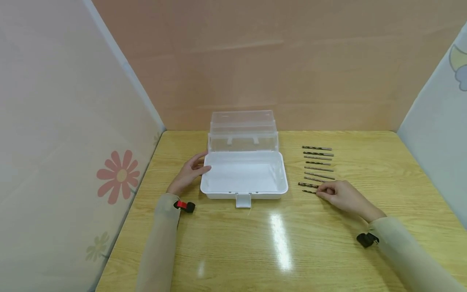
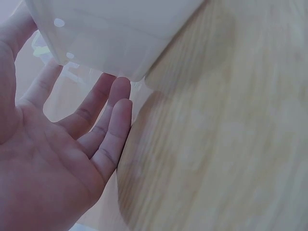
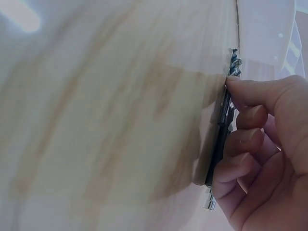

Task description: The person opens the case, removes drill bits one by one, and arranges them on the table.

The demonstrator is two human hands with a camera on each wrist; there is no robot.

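- Fingers of the right hand (image 1: pixel 341 195) are curled down onto the nearest drill bit (image 1: pixel 309 192) in the head view; the fingertips pinch its right end against the wooden table (image 1: pixel 328 243), and its left tip shows beyond the fingers.
- Seven more drill bits (image 1: pixel 318 163) lie in a row behind this one, parallel to each other, to the right of the white plastic toolbox (image 1: pixel 243 175) and apart from it.
- The toolbox stands open near the middle of the table; its clear lid (image 1: pixel 242 129) is raised at the back, and a small latch (image 1: pixel 243 200) hangs at the front edge.
- The left hand (image 1: pixel 189 172) lies at the left side of the toolbox with its fingers nearly straight; the fingertips touch the left rear corner of the box and grip nothing.
- Around the table stand a peach back wall (image 1: pixel 255 61) and a pale left panel with a pink flower (image 1: pixel 118 175) printed on it.
- From the left wrist view, the left hand (image 2: pixel 57 159) shows an open palm; the straight fingers (image 2: pixel 115 120) reach to the lower edge of the toolbox (image 2: pixel 115 33).
- From the right wrist view, the right hand (image 3: pixel 264 154) has its fingers (image 3: pixel 245 144) bent around the drill bit (image 3: pixel 224 125), which lies flat on the table (image 3: pixel 106 120); its twisted tip points toward the toolbox (image 3: pixel 264 29).
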